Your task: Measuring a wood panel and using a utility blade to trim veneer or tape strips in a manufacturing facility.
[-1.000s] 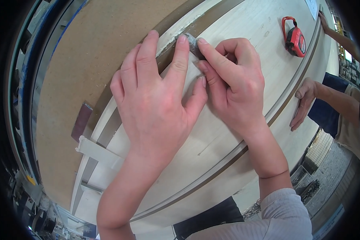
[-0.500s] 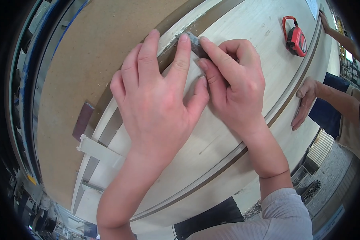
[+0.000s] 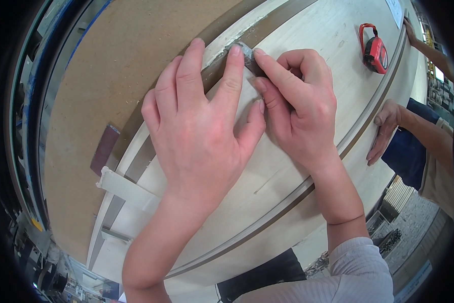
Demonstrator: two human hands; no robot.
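A pale wood-grain panel (image 3: pixel 333 30) with a long brown-grey band (image 3: pixel 275 22) and a chipped whitish edge strip (image 3: pixel 242 25) lies under both hands. My left hand (image 3: pixel 196 134) rests over that edge with fingers spread, its index fingertip touching a small grey flat piece (image 3: pixel 247 53). Thumb and index finger of my right hand (image 3: pixel 305 103) pinch the darker near end of this piece. The piece sits on the band, and its exact kind is unclear. Part of it is hidden by the fingers.
A red tape measure (image 3: pixel 376 54) lies on the panel at right. Left of my hands are a maroon block (image 3: pixel 105 146) and a pale strip (image 3: pixel 126 188) across the edge, beside a brown board (image 3: pixel 90 101). Another person's hand (image 3: pixel 384 129) rests at the panel's right side.
Both hands and the grey piece shift very slightly in the picture, with the same grip. The other person's body has moved a little; the panel's layout stays the same.
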